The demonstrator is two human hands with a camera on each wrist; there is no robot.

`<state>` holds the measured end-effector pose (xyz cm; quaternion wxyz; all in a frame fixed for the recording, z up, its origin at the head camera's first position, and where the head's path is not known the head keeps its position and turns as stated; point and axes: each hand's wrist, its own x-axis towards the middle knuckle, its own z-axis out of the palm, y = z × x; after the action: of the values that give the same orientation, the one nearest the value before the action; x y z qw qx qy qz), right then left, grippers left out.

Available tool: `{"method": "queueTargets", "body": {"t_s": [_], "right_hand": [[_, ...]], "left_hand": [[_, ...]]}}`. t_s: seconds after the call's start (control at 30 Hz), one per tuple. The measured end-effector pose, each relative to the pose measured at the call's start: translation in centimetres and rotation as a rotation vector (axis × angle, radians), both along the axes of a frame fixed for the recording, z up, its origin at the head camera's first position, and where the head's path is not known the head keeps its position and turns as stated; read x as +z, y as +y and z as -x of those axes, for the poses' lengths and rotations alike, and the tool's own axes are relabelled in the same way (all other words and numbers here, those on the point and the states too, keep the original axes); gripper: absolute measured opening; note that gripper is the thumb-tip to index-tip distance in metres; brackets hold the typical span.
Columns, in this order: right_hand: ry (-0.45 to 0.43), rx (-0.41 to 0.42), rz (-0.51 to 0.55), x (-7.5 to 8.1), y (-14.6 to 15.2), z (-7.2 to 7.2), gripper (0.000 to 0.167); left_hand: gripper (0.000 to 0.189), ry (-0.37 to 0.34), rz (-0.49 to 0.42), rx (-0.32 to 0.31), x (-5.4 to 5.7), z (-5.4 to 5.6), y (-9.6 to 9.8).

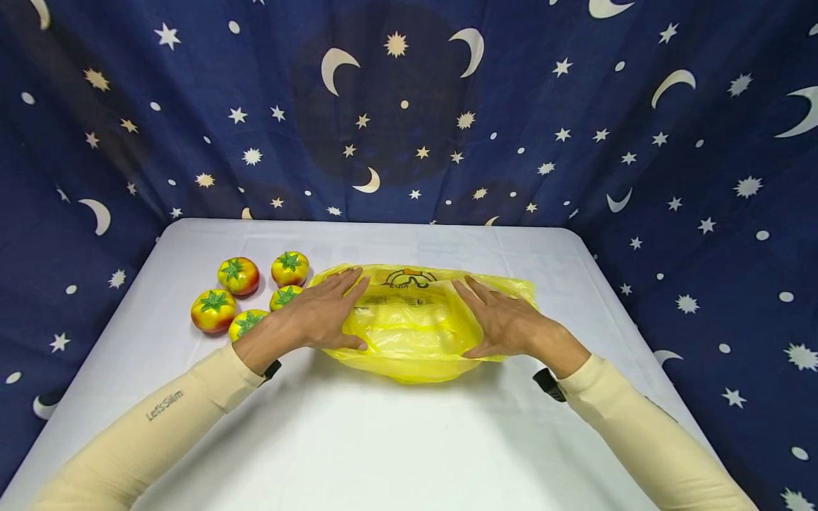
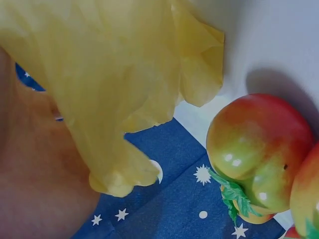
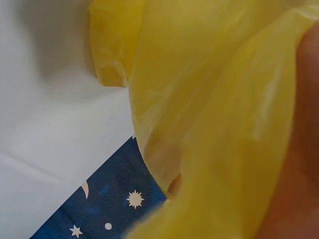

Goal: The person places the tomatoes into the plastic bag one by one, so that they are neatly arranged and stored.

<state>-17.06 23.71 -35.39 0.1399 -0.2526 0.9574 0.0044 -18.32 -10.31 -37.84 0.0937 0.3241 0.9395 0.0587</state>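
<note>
With extended, unclenched fingers, your left hand [image 1: 319, 310] and right hand [image 1: 511, 323] spread the mouth of the crinkled yellow plastic bag [image 1: 405, 333] on the white cloth-covered desk [image 1: 409, 440]. Stretch both sides gently, because such film may tear; mind the red-yellow, green-leaved tomatoes [image 1: 214, 312] at left.
</note>
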Motion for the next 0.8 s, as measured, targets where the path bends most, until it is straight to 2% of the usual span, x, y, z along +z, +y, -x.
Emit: {"method": "queueTargets", "body": {"t_s": [0.2, 0.37, 0.57, 0.67, 0.8], "right_hand": [[-0.005, -0.018, 0.073, 0.3, -0.4, 0.0, 0.128], [0.010, -0.016, 0.112, 0.3, -0.4, -0.1, 0.130], [0.035, 0.016, 0.107, 0.5, -0.5, 0.1, 0.129], [0.050, 0.028, 0.102, 0.6, -0.5, 0.2, 0.129], [0.054, 0.034, 0.101, 0.6, -0.5, 0.2, 0.129]], "left_hand": [[0.086, 0.161, -0.109, -0.051, 0.1, -0.2, -0.3], [0.071, 0.238, -0.222, -0.069, 0.5, -0.7, -0.6], [0.053, 0.336, -0.404, -0.094, 1.5, -2.0, -2.1], [0.049, 0.365, -0.443, -0.052, 2.5, -2.9, -3.6], [0.048, 0.340, -0.417, 0.069, 3.2, -3.8, -6.3]]}}
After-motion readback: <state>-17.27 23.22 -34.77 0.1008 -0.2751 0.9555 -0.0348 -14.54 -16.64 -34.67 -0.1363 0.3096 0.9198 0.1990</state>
